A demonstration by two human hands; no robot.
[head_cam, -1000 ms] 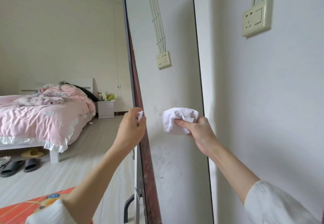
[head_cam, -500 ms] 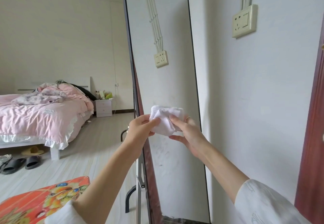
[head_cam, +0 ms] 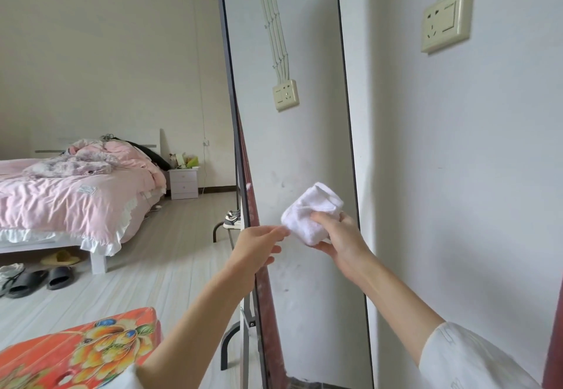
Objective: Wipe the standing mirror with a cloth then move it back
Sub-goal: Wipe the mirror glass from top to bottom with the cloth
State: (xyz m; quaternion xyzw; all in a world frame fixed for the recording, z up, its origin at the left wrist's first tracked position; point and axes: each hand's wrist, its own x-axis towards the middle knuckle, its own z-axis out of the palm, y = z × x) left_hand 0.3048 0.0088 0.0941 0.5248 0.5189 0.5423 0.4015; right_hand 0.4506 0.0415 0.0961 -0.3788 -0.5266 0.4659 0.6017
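We are mid-wipe: our right hand grips the cloth at the mirror, centre frame; left hand, fingers relaxed, touches its corner; next, press and sweep the smudged glass

The tall dark-framed standing mirror stands at twelve o'clock; the pink-quilted bed lies at ten, the cream wall socket at one.

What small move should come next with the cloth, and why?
Probably press the cloth flat on the mirror and start wiping. The right hand holds it bunched in front of the glass, the left hand only touches its edge, and smudges show around it.
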